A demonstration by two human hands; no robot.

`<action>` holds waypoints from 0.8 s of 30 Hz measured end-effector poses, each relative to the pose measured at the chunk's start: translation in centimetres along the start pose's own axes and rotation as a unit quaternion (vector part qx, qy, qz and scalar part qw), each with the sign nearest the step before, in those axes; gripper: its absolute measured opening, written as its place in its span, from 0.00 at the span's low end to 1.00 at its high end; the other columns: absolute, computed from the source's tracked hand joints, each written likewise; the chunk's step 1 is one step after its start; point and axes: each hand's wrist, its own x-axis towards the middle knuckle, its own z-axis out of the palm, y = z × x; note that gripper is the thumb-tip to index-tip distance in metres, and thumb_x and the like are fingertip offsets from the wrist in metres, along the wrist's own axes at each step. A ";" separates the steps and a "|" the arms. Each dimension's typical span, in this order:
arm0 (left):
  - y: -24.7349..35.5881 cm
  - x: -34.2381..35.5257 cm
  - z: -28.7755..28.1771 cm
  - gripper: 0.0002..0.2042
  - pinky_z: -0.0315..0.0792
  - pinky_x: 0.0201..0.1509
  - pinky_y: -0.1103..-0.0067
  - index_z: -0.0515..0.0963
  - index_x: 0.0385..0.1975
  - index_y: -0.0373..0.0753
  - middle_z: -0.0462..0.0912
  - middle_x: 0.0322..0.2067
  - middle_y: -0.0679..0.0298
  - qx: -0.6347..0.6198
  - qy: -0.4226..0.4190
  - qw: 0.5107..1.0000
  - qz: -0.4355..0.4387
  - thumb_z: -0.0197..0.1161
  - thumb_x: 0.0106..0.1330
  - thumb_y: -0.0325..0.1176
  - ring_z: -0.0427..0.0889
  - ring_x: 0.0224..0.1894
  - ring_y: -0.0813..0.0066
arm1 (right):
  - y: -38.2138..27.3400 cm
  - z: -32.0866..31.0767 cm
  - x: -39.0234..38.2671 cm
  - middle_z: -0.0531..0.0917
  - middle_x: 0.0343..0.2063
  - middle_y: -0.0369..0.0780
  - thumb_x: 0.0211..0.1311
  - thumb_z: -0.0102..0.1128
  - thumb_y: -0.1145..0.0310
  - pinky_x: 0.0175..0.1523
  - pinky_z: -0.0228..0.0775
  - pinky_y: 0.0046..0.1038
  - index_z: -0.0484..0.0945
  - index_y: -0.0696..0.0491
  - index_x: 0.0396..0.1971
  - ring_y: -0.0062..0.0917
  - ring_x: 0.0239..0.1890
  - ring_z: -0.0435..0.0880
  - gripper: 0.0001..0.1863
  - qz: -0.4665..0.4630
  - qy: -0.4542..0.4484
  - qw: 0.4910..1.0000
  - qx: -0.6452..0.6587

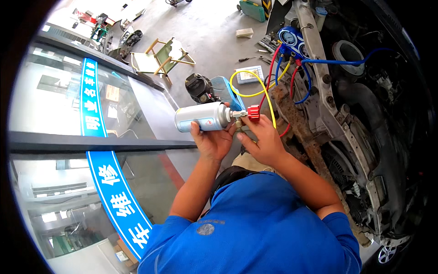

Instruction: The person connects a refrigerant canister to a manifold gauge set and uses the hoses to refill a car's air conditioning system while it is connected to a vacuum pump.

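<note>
A silver-and-blue aerosol-style can [200, 117] lies sideways in front of my body. My left hand [213, 142] is closed around it from below, with the thumb on the near side. A can tap valve [237, 115] with a red knob [253, 113] is fitted on the can's right end, and a brass fitting points down from it. My right hand [267, 142] is closed at the valve, fingers just under the red knob and by the brass fitting; its exact grip is partly hidden. A yellow hose [272, 107] loops close behind my right hand.
On my right is a car's exposed front frame [319, 82], with a blue gauge manifold [292, 40] and red, blue and yellow hoses. Glass doors [50, 114] stand on the left. A folding chair [164, 57], a black round part [199, 87] and a plastic case [250, 74] are on the floor.
</note>
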 end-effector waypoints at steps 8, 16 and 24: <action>4.8 6.1 -4.2 0.41 0.75 0.52 0.61 0.63 0.60 0.41 0.71 0.56 0.50 -0.032 -0.004 0.998 -0.055 0.56 0.54 0.67 0.77 0.52 0.55 | 1.7 1.6 6.0 0.79 0.30 0.35 0.70 0.48 0.54 0.31 0.63 0.16 0.72 0.54 0.47 0.11 0.26 0.71 0.19 0.332 -0.029 0.831 0.446; 10.6 11.8 -7.0 0.42 0.75 0.53 0.60 0.61 0.61 0.40 0.70 0.56 0.52 0.026 -0.040 0.996 -0.080 0.55 0.55 0.67 0.76 0.54 0.55 | 2.4 6.8 12.4 0.78 0.28 0.35 0.65 0.58 0.63 0.33 0.67 0.16 0.72 0.54 0.49 0.12 0.29 0.75 0.16 0.221 -0.019 0.939 0.263; 13.1 14.7 -8.7 0.41 0.74 0.54 0.59 0.62 0.60 0.42 0.72 0.55 0.53 0.086 -0.011 0.992 -0.089 0.57 0.54 0.66 0.76 0.54 0.54 | 6.1 8.7 14.9 0.77 0.37 0.37 0.58 0.62 0.72 0.43 0.71 0.23 0.72 0.54 0.49 0.19 0.39 0.77 0.18 0.418 -0.075 0.766 0.483</action>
